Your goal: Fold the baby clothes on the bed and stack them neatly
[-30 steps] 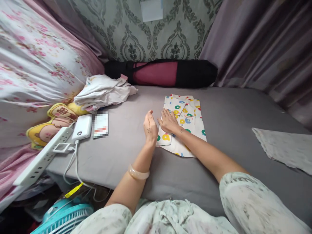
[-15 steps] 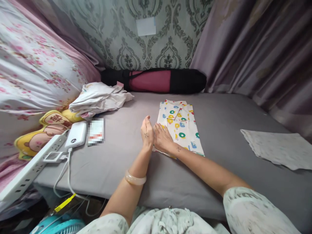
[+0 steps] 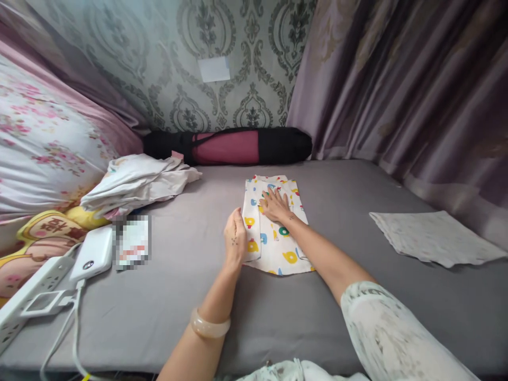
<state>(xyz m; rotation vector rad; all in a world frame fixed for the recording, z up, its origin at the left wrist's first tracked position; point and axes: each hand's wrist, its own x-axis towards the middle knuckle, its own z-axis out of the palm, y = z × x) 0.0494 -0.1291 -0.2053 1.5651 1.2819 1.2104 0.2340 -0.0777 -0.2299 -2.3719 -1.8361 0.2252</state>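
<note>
A white folded garment [image 3: 291, 257] with a colourful print lies flat on the grey sheet, its sides turned inward in layers. Its exact kind I cannot tell. My right hand [image 3: 273, 205] rests palm down on the upper part, fingers spread, holding nothing. Edge-on at the garment's left side stands my left hand [image 3: 235, 238], stretched out with the thumb upward. It touches or nearly touches the fabric edge, and some of its fingers are hidden behind the hand.
A pale folded cloth [image 3: 432, 238] lies to the right. At the left are a crumpled white cloth [image 3: 137, 182], a white power bank [image 3: 92, 253] with cables, a power strip [image 3: 34, 293] and a blurred packet [image 3: 134, 241]. A black and pink long bag [image 3: 226, 147] lies along the wall.
My right hand has moved from the garment's lower left edge up onto its upper middle, fingers now spread. A left strip now lies folded inward. My left hand stays beside the left edge.
</note>
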